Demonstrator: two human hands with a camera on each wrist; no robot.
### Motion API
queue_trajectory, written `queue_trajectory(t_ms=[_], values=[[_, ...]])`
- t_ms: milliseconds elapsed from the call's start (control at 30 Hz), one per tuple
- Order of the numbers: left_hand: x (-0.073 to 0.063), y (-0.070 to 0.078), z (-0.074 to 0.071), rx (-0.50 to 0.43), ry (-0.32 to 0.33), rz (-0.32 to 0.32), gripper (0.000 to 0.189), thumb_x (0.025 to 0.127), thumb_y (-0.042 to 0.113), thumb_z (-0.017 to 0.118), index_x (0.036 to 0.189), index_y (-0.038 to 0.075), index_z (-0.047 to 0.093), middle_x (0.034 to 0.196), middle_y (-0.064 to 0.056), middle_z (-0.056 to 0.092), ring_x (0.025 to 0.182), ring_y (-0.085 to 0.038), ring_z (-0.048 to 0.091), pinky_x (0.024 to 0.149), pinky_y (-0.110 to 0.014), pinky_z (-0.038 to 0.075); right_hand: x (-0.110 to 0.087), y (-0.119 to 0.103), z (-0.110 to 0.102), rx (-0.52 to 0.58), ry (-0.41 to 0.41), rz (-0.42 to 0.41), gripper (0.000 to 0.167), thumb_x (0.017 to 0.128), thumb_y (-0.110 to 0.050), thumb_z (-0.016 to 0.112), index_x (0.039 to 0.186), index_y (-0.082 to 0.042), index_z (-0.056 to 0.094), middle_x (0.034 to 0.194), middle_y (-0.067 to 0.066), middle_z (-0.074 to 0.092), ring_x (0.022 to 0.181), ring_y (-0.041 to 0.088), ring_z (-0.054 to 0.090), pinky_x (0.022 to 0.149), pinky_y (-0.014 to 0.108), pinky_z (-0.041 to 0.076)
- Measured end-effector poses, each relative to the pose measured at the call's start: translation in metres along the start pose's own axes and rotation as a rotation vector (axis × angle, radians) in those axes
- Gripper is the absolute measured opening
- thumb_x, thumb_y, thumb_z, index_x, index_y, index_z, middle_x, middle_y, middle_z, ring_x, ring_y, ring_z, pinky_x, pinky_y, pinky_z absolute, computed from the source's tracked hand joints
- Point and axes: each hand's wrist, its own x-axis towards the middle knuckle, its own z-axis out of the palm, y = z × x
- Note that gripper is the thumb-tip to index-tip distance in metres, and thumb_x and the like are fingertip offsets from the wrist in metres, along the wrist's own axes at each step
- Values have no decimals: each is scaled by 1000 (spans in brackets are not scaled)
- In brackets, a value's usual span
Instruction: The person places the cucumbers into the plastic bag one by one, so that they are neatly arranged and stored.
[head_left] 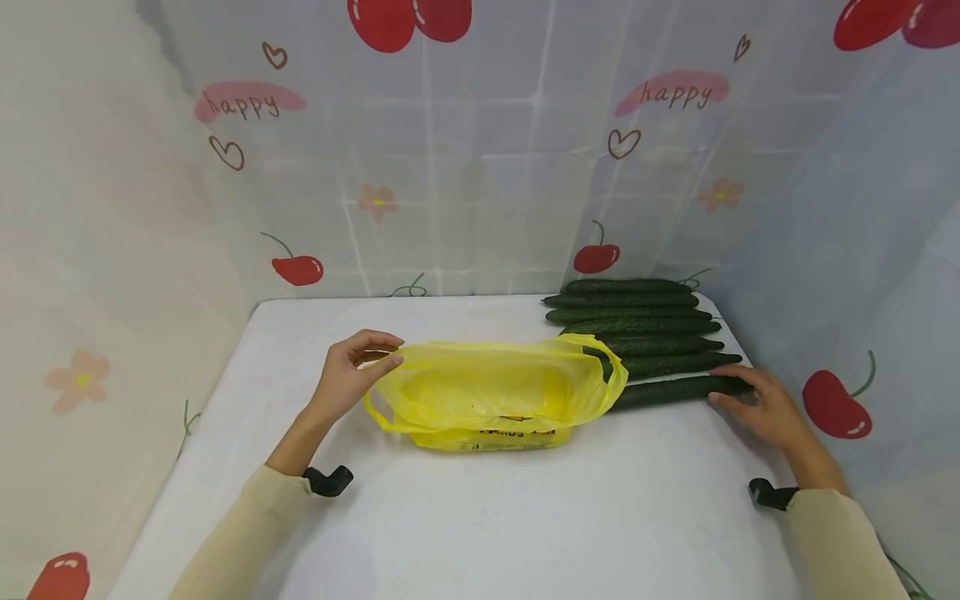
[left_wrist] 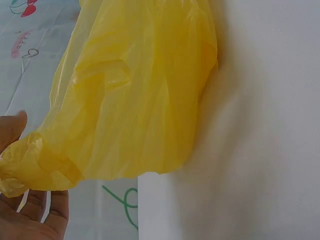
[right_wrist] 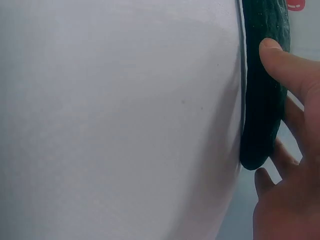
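A yellow plastic bag lies on the white table with its mouth spread wide and dark print along its front. My left hand pinches the left side of its rim, where the gathered film runs between thumb and fingers. Several long dark green cucumbers lie in a row at the right. At the near end of that row, my right hand grips the right end of the closest cucumber. In the right wrist view the thumb lies on top of this cucumber and the fingers reach round its far side.
The other cucumbers stretch back toward the table's far right corner. The bag's right handle overlaps the left ends of the nearer ones. A printed curtain hangs behind and beside the white table.
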Motion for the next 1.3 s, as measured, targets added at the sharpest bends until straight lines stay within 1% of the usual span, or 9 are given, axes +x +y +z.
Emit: queue_trajectory(t_ms=[67, 100, 300, 367, 533, 633, 867, 1233, 1300], values=[[1, 1, 1, -3, 21, -2, 23, 97, 11, 81, 119, 8, 77, 120, -17, 76, 107, -6, 73, 99, -18, 58, 0, -1, -1, 9, 2, -18, 40, 90, -9, 87, 128, -9, 74, 130, 12, 69, 122, -21, 39, 95, 6, 27], [1, 1, 1, 0, 30, -2, 21, 98, 11, 80, 118, 8, 77, 119, -17, 76, 105, -5, 72, 98, -17, 57, 0, -1, -1, 12, 2, -26, 41, 89, -9, 88, 128, -9, 75, 127, 3, 70, 122, -22, 39, 99, 10, 28], [2, -5, 5, 1, 64, -7, 13, 100, 14, 78, 113, 9, 78, 112, -15, 77, 98, -7, 73, 96, -16, 57, -7, -3, 0, 2, -4, -29, 42, 87, -9, 89, 128, -10, 77, 122, -11, 67, 120, -21, 41, 107, 29, 27], [2, -6, 5, 3, 73, -13, 13, 101, 16, 77, 112, 10, 78, 111, -14, 77, 97, -7, 72, 95, -16, 57, -8, -3, -1, 21, -25, -5, 41, 89, -11, 89, 128, -11, 77, 121, -17, 66, 118, -21, 44, 103, 15, 29], [2, -5, 6, 17, 87, -18, 14, 102, 16, 76, 114, 9, 78, 112, -14, 77, 97, -8, 71, 95, -15, 57, -11, -6, -7, 17, -99, 111, 43, 96, -28, 84, 137, -17, 73, 125, -37, 55, 118, -26, 40, 89, 6, 34], [2, -4, 7, 13, 91, -21, 14, 102, 16, 77, 113, 9, 78, 113, -14, 77, 97, -9, 70, 94, -16, 57, -12, -7, -7, 18, -107, 103, 44, 97, -28, 83, 138, -17, 73, 128, -32, 57, 119, -25, 39, 90, 5, 32], [3, -2, 9, 7, 96, -22, 14, 101, 16, 77, 113, 9, 77, 114, -16, 77, 97, -10, 70, 96, -16, 57, -21, -4, -1, 75, -37, -31, 42, 91, -3, 84, 132, -6, 75, 128, -2, 69, 119, -21, 49, 96, -3, 30], [3, -2, 9, 19, 108, -35, 14, 102, 17, 77, 113, 9, 78, 114, -15, 77, 98, -10, 71, 98, -16, 56, -37, 0, -17, 66, 51, 60, 44, 95, -10, 83, 137, -16, 74, 136, -9, 70, 124, -22, 45, 94, -4, 30], [3, -3, 9, 23, 110, -33, 14, 102, 16, 76, 114, 9, 78, 114, -15, 77, 98, -9, 71, 98, -16, 55, -41, 0, -21, 47, 71, 90, 43, 96, -14, 83, 138, -19, 73, 135, -15, 69, 123, -24, 43, 92, -3, 29]])
